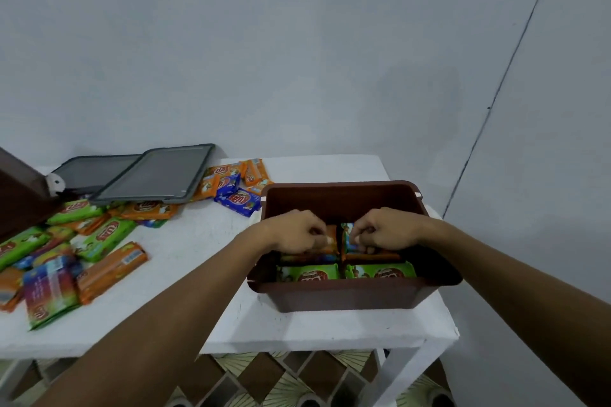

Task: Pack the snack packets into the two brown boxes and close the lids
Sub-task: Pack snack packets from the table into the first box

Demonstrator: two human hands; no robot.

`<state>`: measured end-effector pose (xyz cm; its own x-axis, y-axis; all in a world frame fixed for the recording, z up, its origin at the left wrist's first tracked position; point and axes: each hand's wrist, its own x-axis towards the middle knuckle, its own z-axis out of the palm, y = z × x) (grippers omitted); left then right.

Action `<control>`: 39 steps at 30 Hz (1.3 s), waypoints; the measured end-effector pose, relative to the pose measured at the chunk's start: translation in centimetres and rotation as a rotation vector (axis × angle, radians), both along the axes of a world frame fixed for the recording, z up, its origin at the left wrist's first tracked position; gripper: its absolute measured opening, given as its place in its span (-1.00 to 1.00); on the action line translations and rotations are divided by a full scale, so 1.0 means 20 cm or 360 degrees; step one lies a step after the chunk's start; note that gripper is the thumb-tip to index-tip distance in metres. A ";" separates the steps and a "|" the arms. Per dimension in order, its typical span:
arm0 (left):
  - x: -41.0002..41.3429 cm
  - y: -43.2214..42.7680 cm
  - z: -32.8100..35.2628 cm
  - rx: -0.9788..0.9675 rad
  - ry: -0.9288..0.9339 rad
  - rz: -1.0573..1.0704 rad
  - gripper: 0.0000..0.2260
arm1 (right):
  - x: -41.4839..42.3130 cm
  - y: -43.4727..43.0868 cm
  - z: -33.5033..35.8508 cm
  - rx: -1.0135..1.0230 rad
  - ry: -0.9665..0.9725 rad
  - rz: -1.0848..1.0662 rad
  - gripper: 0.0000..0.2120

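Note:
An open brown box [344, 296] stands on the white table near its right front corner. Two green snack packets [309, 273] lie in its near half, with orange ones behind them. Both hands reach inside the box. My left hand [294, 231] has its fingers closed on an orange packet [330, 241]. My right hand [383, 230] pinches a blue and green packet [347, 236] beside it. A second brown box [20, 198] shows partly at the left edge. Loose green, orange and blue packets [99, 238] lie scattered on the left of the table.
Two grey box lids [155, 175] lie at the back left, one overlapping the other. More orange and blue packets [236, 190] sit behind the open box. The white table [314, 330] ends just right of the box. A patterned floor shows below.

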<state>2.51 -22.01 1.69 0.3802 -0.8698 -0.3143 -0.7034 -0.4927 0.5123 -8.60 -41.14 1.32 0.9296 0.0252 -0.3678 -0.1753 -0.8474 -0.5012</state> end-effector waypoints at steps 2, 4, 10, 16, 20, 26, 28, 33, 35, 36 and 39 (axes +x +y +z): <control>0.06 0.05 0.03 -0.0383 -0.0153 0.0040 -0.82 | 0.06 0.02 0.03 0.0025 -0.0206 -0.0065 -0.85; 0.16 0.13 0.06 -0.0637 -0.0229 0.0124 -0.88 | 0.13 0.05 0.07 0.0105 -0.0365 -0.0124 -0.86; 0.58 0.37 0.05 -0.0830 -0.0296 0.0624 -0.91 | 0.47 0.19 0.18 0.0154 -0.0713 -0.0155 -0.87; 0.96 0.45 -0.08 -0.0003 -0.0789 0.0464 -0.67 | 0.91 0.27 0.16 0.0066 -0.0646 -0.0129 -0.94; 1.16 0.37 -0.18 0.0284 -0.1069 0.0262 -0.47 | 1.18 0.27 0.04 -0.0240 -0.0280 -0.0046 -0.83; 1.38 0.33 -0.24 0.0214 -0.0963 0.0085 -0.46 | 1.42 0.29 -0.16 -0.0486 0.0227 -0.0095 -0.38; 1.43 0.33 -0.22 0.0140 -0.0728 0.0109 -0.44 | 1.45 0.30 -0.20 -0.0524 0.0276 -0.0126 -0.28; 1.48 0.32 -0.14 -0.0232 -0.0039 0.0198 -0.48 | 1.47 0.29 -0.23 -0.0524 0.0416 -0.0195 -0.38; 1.46 0.32 -0.12 -0.0323 0.0290 0.0281 -0.50 | 1.45 0.28 -0.20 -0.0396 0.0403 -0.0274 -0.46; 1.45 0.31 -0.11 -0.0371 0.0406 0.0325 -0.52 | 1.44 0.27 -0.18 -0.0306 0.0387 -0.0335 -0.50; 1.42 0.27 -0.08 -0.0538 0.0622 0.0407 -0.55 | 1.39 0.21 -0.11 0.0114 0.0306 -0.0572 -0.60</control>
